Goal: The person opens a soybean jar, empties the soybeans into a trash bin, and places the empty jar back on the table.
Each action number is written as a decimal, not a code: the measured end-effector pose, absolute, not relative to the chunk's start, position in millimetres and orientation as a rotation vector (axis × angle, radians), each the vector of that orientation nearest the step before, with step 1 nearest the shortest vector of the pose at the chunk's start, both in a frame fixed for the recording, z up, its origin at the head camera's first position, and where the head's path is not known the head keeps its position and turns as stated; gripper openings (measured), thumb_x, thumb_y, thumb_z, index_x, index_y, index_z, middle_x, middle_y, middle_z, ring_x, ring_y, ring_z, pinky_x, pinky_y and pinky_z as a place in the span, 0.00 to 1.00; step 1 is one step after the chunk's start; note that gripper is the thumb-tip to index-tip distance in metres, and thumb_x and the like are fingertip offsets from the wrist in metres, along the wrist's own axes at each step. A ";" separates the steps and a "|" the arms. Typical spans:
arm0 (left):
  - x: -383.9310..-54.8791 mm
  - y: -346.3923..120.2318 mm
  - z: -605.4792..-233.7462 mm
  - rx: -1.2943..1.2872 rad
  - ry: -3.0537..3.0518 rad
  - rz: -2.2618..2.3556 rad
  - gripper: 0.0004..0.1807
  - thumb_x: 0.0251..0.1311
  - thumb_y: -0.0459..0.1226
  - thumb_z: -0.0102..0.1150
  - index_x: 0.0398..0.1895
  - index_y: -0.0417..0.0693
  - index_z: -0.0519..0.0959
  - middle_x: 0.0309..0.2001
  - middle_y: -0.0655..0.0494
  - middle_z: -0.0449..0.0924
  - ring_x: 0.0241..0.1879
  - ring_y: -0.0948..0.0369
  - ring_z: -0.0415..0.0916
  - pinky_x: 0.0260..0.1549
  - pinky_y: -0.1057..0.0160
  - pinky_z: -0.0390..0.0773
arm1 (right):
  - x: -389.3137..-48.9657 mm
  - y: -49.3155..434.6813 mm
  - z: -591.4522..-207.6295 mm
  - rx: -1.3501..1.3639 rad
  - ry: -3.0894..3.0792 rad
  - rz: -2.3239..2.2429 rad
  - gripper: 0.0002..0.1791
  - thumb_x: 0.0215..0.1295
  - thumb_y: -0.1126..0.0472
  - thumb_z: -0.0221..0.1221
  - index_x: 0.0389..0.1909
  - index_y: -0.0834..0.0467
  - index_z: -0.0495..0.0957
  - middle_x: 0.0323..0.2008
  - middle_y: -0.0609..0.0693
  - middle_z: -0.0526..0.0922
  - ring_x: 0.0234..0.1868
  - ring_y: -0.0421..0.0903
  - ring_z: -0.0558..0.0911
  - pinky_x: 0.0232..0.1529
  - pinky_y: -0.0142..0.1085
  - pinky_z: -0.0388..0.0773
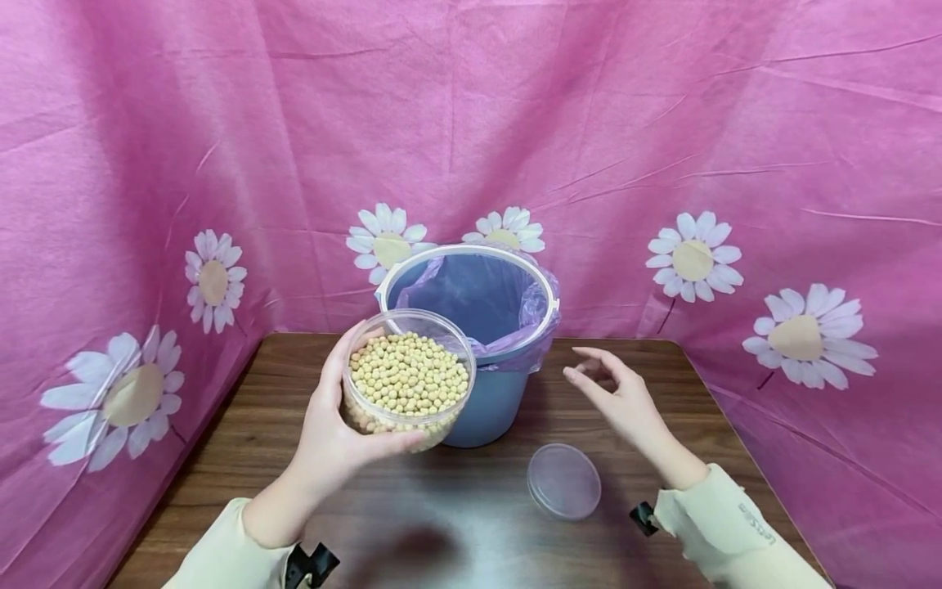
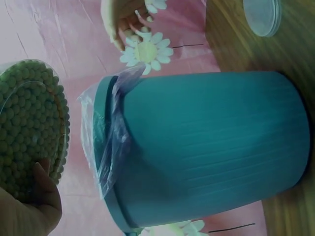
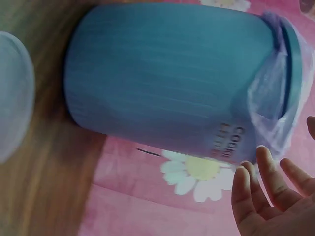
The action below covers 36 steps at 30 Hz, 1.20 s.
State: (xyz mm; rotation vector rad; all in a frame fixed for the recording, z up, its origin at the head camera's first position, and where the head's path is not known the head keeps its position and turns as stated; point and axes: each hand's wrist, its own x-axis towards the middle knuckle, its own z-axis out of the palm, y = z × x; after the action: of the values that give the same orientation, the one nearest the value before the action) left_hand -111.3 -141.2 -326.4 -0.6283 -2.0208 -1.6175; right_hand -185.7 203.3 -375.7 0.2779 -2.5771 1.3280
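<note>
A clear round plastic tub (image 1: 441, 427), nearly full of pale yellow soybeans (image 1: 409, 375), is in my left hand (image 1: 334, 433). The fingers and thumb wrap its side, and the uncovered mouth tips toward me. Just behind it stands a blue-grey trash bin (image 1: 487, 409) lined with a thin purple bag (image 1: 543, 348), a white ring around its rim. In the head view the tub overlaps the bin's near left edge. My right hand (image 1: 621, 401) hovers right of the bin, fingers loosely bent around nothing. A clear round lid (image 1: 564, 481) lies flat on the table below that hand.
The bin and lid stand on a dark wood-grain table (image 1: 294, 393). Pink cloth (image 1: 603, 123) printed with white daisies hangs behind and along both sides. Black straps show at both sleeve cuffs.
</note>
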 end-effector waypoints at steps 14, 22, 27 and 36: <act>-126.5 -145.6 -307.4 -0.529 -2.034 -1.643 0.63 0.27 0.24 0.81 0.74 0.54 0.60 0.67 0.56 0.70 0.65 0.61 0.66 0.64 0.73 0.65 | -227.2 201.4 -318.0 0.372 -2.600 1.320 0.26 0.69 0.47 0.60 0.64 0.51 0.73 0.45 0.58 0.83 0.33 0.35 0.80 0.34 0.31 0.82; -138.5 -148.3 -303.9 -0.523 -2.012 -1.637 0.62 0.28 0.23 0.80 0.74 0.50 0.59 0.69 0.49 0.68 0.67 0.58 0.65 0.65 0.72 0.65 | -254.9 204.4 -307.0 0.382 -2.676 1.347 0.29 0.69 0.46 0.59 0.68 0.50 0.70 0.47 0.62 0.82 0.35 0.35 0.80 0.31 0.34 0.83; -144.2 -149.1 -301.0 -0.443 -2.042 -1.641 0.61 0.31 0.23 0.79 0.74 0.51 0.59 0.68 0.49 0.69 0.65 0.64 0.66 0.63 0.75 0.65 | -272.7 202.6 -306.9 0.424 -2.715 1.435 0.31 0.70 0.47 0.58 0.71 0.50 0.67 0.51 0.66 0.82 0.33 0.39 0.82 0.31 0.35 0.83; -159.8 -145.8 -292.1 -0.374 -2.082 -1.633 0.60 0.34 0.27 0.80 0.75 0.56 0.58 0.66 0.60 0.68 0.64 0.66 0.65 0.64 0.72 0.64 | -300.0 199.3 -313.2 0.414 -2.746 1.590 0.32 0.71 0.47 0.56 0.73 0.51 0.63 0.42 0.56 0.79 0.31 0.40 0.81 0.32 0.39 0.84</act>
State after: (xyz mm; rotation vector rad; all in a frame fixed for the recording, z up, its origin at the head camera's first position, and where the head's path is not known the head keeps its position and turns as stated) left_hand -159.8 -145.8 -292.1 -0.3744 -2.0824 -1.6333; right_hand -300.0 199.3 -313.2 0.4139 -2.7460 1.5903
